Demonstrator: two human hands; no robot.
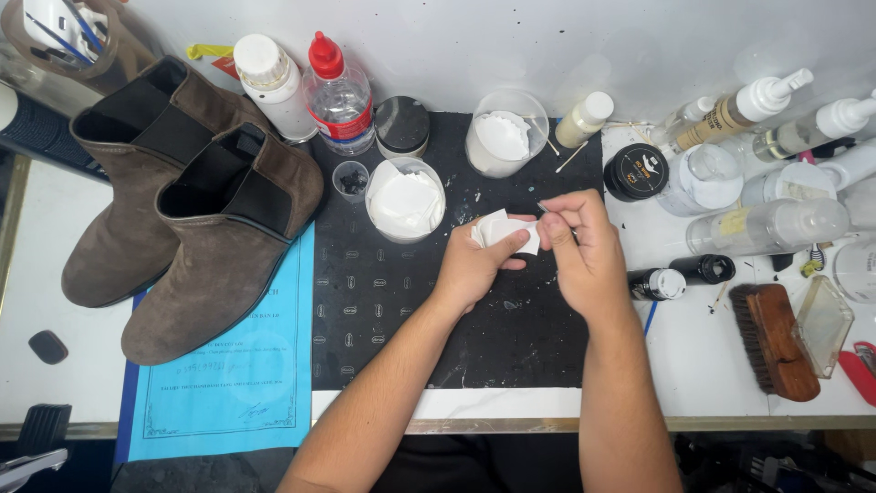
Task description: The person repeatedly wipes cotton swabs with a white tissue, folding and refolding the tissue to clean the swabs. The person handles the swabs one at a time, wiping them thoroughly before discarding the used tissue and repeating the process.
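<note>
Holding a small folded piece of white cloth, our left hand pinches it between thumb and fingers above the black patterned rubber mat, apparently so that one corner stays free. Our right hand is closed in a fingertip pinch touching the cloth's right edge; a thin dark object seems to sit between those fingertips, but we cannot tell what it is.

Just ahead of the left hand stand two clear round plastic tubs: the nearer tub holds crumpled white cloths, the farther tub holds a white pad. We judge both are placed within short reach for resupply.

Well to the left of the left hand rest two brown suede ankle boots, lying partly on one blue paper form, clear of the mat.

To the right of the right hand lie one black round tin, two small black bottles and one wooden-backed brush. Ahead of the boots stand one white-capped bottle and one red-capped clear bottle.
</note>
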